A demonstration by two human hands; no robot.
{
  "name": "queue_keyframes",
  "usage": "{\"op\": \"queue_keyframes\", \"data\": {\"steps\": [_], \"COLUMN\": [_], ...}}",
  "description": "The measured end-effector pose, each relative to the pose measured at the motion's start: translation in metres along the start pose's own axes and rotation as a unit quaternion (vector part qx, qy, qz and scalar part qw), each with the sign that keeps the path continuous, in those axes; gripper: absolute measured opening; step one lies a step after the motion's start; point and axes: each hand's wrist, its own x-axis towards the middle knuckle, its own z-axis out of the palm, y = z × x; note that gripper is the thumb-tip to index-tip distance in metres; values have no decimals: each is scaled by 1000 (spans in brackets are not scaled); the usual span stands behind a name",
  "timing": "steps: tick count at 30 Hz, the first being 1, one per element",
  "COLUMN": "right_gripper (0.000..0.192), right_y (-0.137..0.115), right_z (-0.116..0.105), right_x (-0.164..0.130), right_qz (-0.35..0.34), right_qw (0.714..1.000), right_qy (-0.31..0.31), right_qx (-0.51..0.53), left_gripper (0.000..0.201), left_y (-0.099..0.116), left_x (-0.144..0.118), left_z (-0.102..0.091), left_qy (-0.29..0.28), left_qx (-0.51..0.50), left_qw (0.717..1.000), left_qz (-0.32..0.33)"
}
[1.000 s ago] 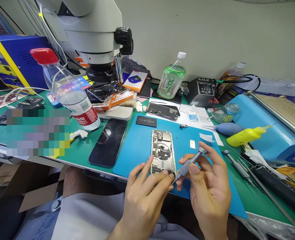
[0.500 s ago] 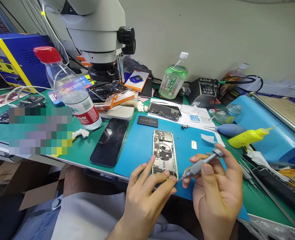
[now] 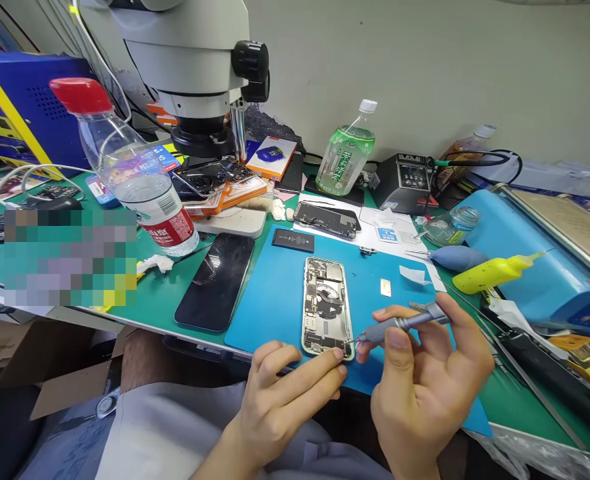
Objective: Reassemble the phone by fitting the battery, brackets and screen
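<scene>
An opened phone housing [image 3: 335, 327] with exposed inner parts lies on the blue mat [image 3: 269, 293]. My left hand [image 3: 287, 393] rests its outstretched index and middle fingertips at the housing's lower edge; its other fingers are bent. In my right hand [image 3: 425, 373] is a grey precision screwdriver [image 3: 387, 327], gripped between thumb and fingers and tilted. Its thin tip reaches the lower right part of the housing. Whether it sits in a screw is too small to tell. A black phone battery [image 3: 293, 240] lies above the housing, and a small metal plate [image 3: 385, 288] lies to its right.
A dark phone screen [image 3: 215, 283] lies left of the mat. Beyond it stand a red-capped bottle [image 3: 157, 200] and a microscope [image 3: 189, 60]. A second phone part [image 3: 325, 220] lies on white paper. To the right are a yellow squeeze bottle [image 3: 495, 273], a blue air blower [image 3: 457, 259] and tweezers [image 3: 539, 387].
My left hand has drawn back from the housing's left side to its lower edge. The screwdriver is tilted flatter, its tip shifted up and slightly left onto the housing. The view has shifted slightly.
</scene>
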Motion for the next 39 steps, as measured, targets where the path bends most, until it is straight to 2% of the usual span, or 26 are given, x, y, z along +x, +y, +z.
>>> {"op": "queue_keyframes", "data": {"steps": [2,6,15,18,31,39], "right_gripper": [55,59,61,60,50,59], "right_y": [1,2,4,5,3,10], "right_z": [1,2,1,0,1,-3], "right_x": [-2,-4,-5,-5,-4,-10], "right_qz": [-31,-33,-54,-70,-66,-92], "right_qw": [999,998,995,993,991,988], "right_qy": [-23,-36,-54,-56,-65,-50], "right_qx": [-16,-31,-62,-73,-100,-112], "left_gripper": [26,19,18,20,17,15], "left_y": [-3,-5,4,5,2,1], "left_x": [1,3,4,4,2,1], "left_z": [-2,-5,2,3,-1,0], "left_qy": [-6,-18,-15,-13,-21,-7], "left_qx": [-6,-11,-24,-27,-22,-39], "left_qw": [1000,999,999,999,999,998], "left_qz": [13,30,-40,-45,-43,-45]}}
